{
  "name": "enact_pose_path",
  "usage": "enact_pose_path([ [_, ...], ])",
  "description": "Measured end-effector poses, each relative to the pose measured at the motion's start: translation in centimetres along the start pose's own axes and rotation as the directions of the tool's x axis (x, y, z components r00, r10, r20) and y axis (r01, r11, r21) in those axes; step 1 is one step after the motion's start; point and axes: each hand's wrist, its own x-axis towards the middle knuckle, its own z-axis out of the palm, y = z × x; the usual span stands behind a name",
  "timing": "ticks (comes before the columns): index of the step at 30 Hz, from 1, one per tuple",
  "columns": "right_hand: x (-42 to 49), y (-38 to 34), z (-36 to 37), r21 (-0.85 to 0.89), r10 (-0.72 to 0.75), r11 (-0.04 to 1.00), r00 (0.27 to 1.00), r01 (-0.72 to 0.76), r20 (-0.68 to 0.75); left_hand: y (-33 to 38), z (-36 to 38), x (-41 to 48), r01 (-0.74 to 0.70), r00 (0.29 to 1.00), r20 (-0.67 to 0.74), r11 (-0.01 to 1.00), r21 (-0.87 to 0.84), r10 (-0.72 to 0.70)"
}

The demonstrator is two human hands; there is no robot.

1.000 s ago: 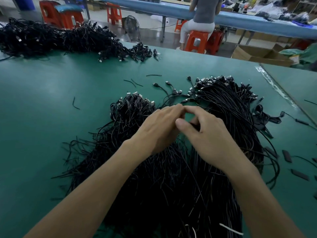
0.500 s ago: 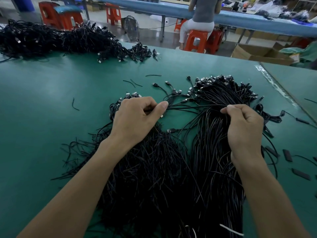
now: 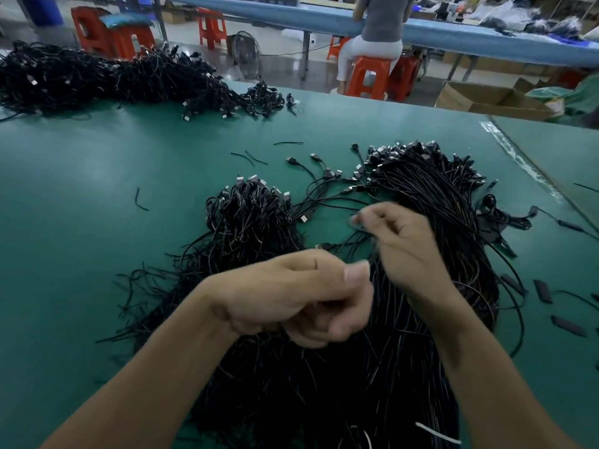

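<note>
Three black cable heaps lie on the green table (image 3: 81, 238): near-left heap (image 3: 249, 215) and near-right heap (image 3: 431, 196) beneath two hands, far-left heap (image 3: 97, 79) well apart. The left hand (image 3: 291, 296) and right hand (image 3: 402, 244) both curl — blur hides whether either pinches a cable.

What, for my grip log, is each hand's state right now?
Left hand: fingers curled, blurred; contents cannot be told.
Right hand: fingers curled, blurred; contents cannot be told.

A person (image 3: 381, 24) sits on an orange stool (image 3: 369, 76) at a blue bench (image 3: 479, 37) beyond the green tabletop (image 3: 97, 176), cardboard boxes (image 3: 486, 100) alongside.
</note>
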Motion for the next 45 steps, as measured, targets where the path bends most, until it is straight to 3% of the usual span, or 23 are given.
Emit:
enact_pose_path([
  [2, -0.5, 0.3, 0.7, -0.129, 0.015, 0.992, 0.978, 0.013, 0.210, 0.3, 0.6, 0.9, -0.122, 0.992, -0.065, 0.977, -0.175, 0.112],
  [4, -1.3, 0.3, 1.2, -0.231, 0.018, 0.970, 0.924, 0.077, 0.383, 0.6, 0.1, 1.6, -0.280, 0.935, -0.294, 0.923, -0.264, 0.200],
  [7, -2.1, 0.3, 1.5, -0.224, 0.066, 0.972, 0.846, 0.065, 0.529, 0.5, -2.0, 2.2, -0.490, 0.707, -0.671, 0.839, -0.238, 0.223],
  [9, -2.4, 0.1, 1.2, -0.159, 0.045, 0.986, 0.838, 0.050, 0.544, 0.0, -3.2, 2.2, -0.503, 0.556, -0.810, 0.852, -0.146, 0.189],
  [10, -2.5, -0.1, 1.0, -0.133, 0.029, 0.990, 0.847, 0.050, 0.531, -0.4, -3.7, 2.0, -0.476, 0.517, -0.839, 0.871, -0.119, 0.168],
  [15, -2.0, -0.9, -0.3, -0.149, 0.037, 0.989, 0.908, 0.028, 0.416, -0.7, -4.1, 1.4, -0.277, 0.584, -0.811, 0.949, -0.154, 0.039],
  [19, -2.0, -1.0, -0.8, -0.266, 0.092, 0.963, 0.888, 0.035, 0.451, 1.0, -4.5, 0.3, -0.381, 0.620, -0.784, 0.874, -0.301, 0.000],
  [22, -2.1, -0.7, -1.1, -0.279, 0.131, 0.960, 0.889, -0.004, 0.439, 1.7, -4.7, -0.4, -0.448, 0.612, -0.790, 0.840, -0.306, 0.039],
  [24, -2.2, -1.0, -1.0, -0.252, 0.107, 0.968, 0.872, 0.020, 0.478, 1.4, -4.7, -0.4, -0.463, 0.564, -0.822, 0.854, -0.239, 0.076],
  [27, -2.4, -1.7, -0.7, -0.172, 0.013, 0.981, 0.849, 0.091, 0.529, 0.3, -4.6, 0.3, -0.339, 0.466, -0.872, 0.941, -0.023, 0.147],
  [31, -2.4, -2.3, -0.2, -0.196, -0.013, 0.968, 0.817, 0.154, 0.577, -1.4, -4.1, 1.3, -0.188, 0.447, -0.848, 0.957, 0.223, 0.285],
  [33, -2.4, -2.8, -0.1, -0.190, -0.046, 0.962, 0.801, 0.196, 0.597, -2.0, -3.3, 1.9, 0.058, 0.479, -0.792, 0.886, 0.459, 0.379],
  [35, -2.2, -3.3, -0.5, -0.139, -0.119, 0.963, 0.826, 0.231, 0.551, -2.1, -2.6, 1.9, 0.202, 0.591, -0.720, 0.797, 0.569, 0.364],
  [41, -1.4, -3.3, -1.3, 0.010, -0.247, 0.968, 0.949, 0.250, 0.195, -1.0, -1.1, 0.7, 0.147, 0.780, -0.625, 0.965, 0.216, 0.021],
  [45, -1.6, -2.5, 0.4, 0.176, -0.134, 0.978, 0.986, 0.115, 0.098, 0.3, -1.0, 0.1, -0.069, 0.888, -0.458, 0.969, -0.236, -0.049],
])
